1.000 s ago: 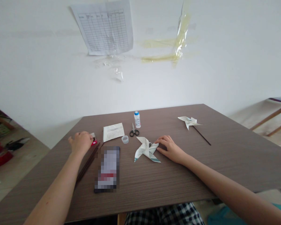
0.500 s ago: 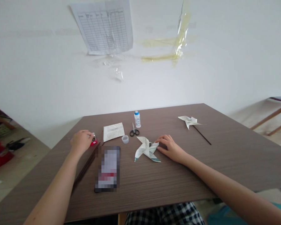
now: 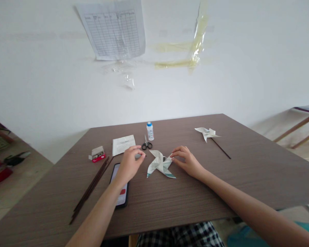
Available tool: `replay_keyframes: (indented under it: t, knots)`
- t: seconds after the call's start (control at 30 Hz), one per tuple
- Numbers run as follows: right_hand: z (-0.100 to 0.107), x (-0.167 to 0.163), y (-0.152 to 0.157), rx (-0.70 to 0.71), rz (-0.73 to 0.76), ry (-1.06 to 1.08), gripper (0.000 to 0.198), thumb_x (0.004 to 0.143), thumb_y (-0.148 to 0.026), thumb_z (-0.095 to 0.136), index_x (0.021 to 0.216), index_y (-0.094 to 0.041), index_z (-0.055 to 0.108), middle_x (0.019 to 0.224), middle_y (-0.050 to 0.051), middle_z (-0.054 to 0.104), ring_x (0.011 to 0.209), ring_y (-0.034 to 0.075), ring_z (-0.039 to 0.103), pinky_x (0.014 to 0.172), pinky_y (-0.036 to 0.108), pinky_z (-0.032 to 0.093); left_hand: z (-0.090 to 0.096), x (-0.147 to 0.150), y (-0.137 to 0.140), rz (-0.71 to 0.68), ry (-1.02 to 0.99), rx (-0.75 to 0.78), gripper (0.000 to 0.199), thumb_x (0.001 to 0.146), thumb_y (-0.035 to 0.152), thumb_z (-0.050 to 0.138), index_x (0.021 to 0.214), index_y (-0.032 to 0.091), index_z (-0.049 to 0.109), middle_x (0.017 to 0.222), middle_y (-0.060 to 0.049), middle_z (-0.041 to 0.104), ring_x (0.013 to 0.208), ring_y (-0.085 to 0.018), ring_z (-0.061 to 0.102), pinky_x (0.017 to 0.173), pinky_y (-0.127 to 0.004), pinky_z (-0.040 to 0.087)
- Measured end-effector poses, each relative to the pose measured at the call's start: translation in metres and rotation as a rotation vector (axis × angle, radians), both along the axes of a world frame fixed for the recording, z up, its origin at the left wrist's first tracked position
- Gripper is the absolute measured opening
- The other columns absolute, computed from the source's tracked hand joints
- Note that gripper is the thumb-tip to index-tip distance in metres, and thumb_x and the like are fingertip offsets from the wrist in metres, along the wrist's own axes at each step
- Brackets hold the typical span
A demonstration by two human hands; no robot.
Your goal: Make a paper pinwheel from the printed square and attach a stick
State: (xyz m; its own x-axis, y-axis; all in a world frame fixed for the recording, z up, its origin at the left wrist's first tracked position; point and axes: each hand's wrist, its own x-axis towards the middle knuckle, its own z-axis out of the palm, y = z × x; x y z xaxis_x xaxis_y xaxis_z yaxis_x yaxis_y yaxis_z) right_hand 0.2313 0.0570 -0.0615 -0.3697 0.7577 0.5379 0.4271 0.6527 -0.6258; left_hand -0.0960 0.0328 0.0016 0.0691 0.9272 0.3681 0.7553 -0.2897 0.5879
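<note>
A folded paper pinwheel (image 3: 159,164) of printed paper lies on the table, its centre slightly raised. My right hand (image 3: 186,161) is at its right blade, thumb and fingertips closed on the paper edge. To the left of the pinwheel, my left hand (image 3: 130,163) is held in a pinch above the table. A tiny dark speck shows at its fingertips, too small to name. Behind this hand, a small red box (image 3: 98,154) stands with its lid up, small metallic pieces inside. The left hand partly covers a white plastic cap and the phone (image 3: 123,202).
Dark thin sticks (image 3: 90,187) lie at the left. Folded printed paper (image 3: 123,144), black-handled scissors (image 3: 146,145) and a blue-capped glue bottle (image 3: 149,132) are toward the back. A finished pinwheel on a stick (image 3: 207,133) rests at the right. The wall (image 3: 170,96) borders the table's back.
My left hand has moved right from the red box to beside the pinwheel, its fingertips now pinched together. The box is uncovered. My right hand has stayed at the pinwheel's right blade.
</note>
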Motion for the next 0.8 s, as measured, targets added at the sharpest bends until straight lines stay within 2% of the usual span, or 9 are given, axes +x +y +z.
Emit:
replay_keyframes:
  t: [0.13,0.27,0.53,0.8]
  knots:
    - [-0.002,0.000,0.001,0.000,0.004,0.038,0.010,0.105,-0.027,0.085,0.107,-0.029,0.095,0.121,0.011,0.084,0.120,0.034,0.077,0.114,0.053,0.064,-0.021,0.047,-0.006,-0.096,-0.080,-0.020,0.014,0.097,0.021,0.079,0.088,0.026,0.088,0.144,-0.012,0.086,0.139,-0.036,0.078,0.130,-0.061,0.057]
    - [-0.003,0.000,0.000,-0.002,0.015,0.058,0.008,0.103,-0.026,0.088,0.104,-0.030,0.095,0.121,0.011,0.084,0.119,0.035,0.077,0.113,0.054,0.063,-0.038,0.075,-0.009,-0.135,-0.144,-0.015,0.015,0.097,0.016,0.081,0.087,0.025,0.086,0.140,-0.015,0.086,0.136,-0.036,0.079,0.127,-0.061,0.059]
    - [-0.003,-0.003,-0.002,-0.015,0.069,0.052,0.008,0.104,-0.027,0.089,0.101,-0.030,0.096,0.123,0.012,0.083,0.123,0.035,0.075,0.115,0.055,0.061,-0.060,0.085,-0.014,-0.121,-0.206,0.118,0.014,0.100,0.016,0.079,0.093,0.026,0.086,0.142,-0.014,0.083,0.140,-0.036,0.076,0.127,-0.062,0.058]
    - [-0.003,-0.004,-0.003,-0.032,0.115,0.058,0.006,0.103,-0.028,0.090,0.101,-0.031,0.096,0.126,0.012,0.083,0.125,0.035,0.074,0.116,0.056,0.061,-0.062,0.088,-0.018,-0.106,-0.201,0.133,0.014,0.098,0.014,0.081,0.092,0.026,0.087,0.140,-0.013,0.083,0.138,-0.036,0.076,0.125,-0.062,0.060]
